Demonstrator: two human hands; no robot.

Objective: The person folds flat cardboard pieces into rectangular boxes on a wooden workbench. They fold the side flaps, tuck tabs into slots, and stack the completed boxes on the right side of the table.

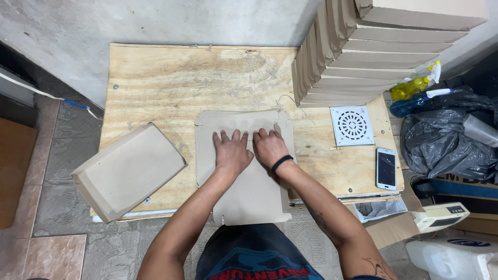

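Note:
A flat brown cardboard box blank [249, 192] lies on the plywood table [171, 83], its near end hanging over the front edge. My left hand [232, 152] and my right hand [270, 147] press side by side on the blank's upper middle, palms down, fingers pointing away from me. A black band circles my right wrist. Neither hand grips anything. A folded cardboard box [127, 171] sits tilted at the table's left front corner, apart from my left hand.
A tall stack of folded cardboard boxes [373, 52] fills the right rear. A white drain grate [352, 125] and a phone [386, 168] lie on the right. Spray bottles [415, 88], a black bag [446, 145] and a white container [446, 256] crowd the floor at right.

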